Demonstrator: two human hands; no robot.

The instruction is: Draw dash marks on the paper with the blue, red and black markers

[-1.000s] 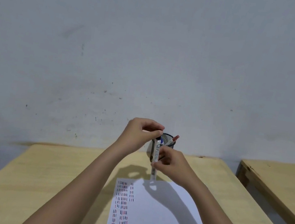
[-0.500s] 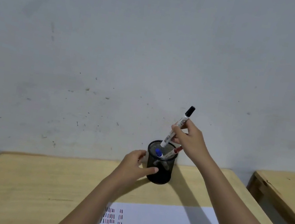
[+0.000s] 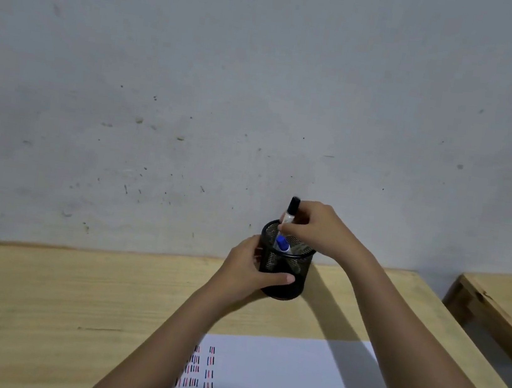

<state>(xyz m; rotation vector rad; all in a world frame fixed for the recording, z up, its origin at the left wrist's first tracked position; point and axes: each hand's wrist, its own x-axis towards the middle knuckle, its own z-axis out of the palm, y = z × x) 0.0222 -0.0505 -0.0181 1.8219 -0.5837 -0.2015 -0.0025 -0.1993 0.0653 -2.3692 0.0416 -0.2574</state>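
Observation:
A black mesh pen holder stands at the far edge of the wooden table, by the wall. My left hand wraps around its left side. My right hand pinches the black-capped marker, which stands upright, its lower end down inside the holder. The blue marker's cap shows inside the rim. The red marker is hidden. The white paper lies in front, with columns of red, black and blue dashes along its left side.
A grey, stained wall rises directly behind the table. A second wooden table stands to the right across a narrow gap. My right forearm crosses over the paper's right part.
A second ago both hands held the marker over the paper. The left hand then took hold of the holder, and the right hand has lowered the black marker into it.

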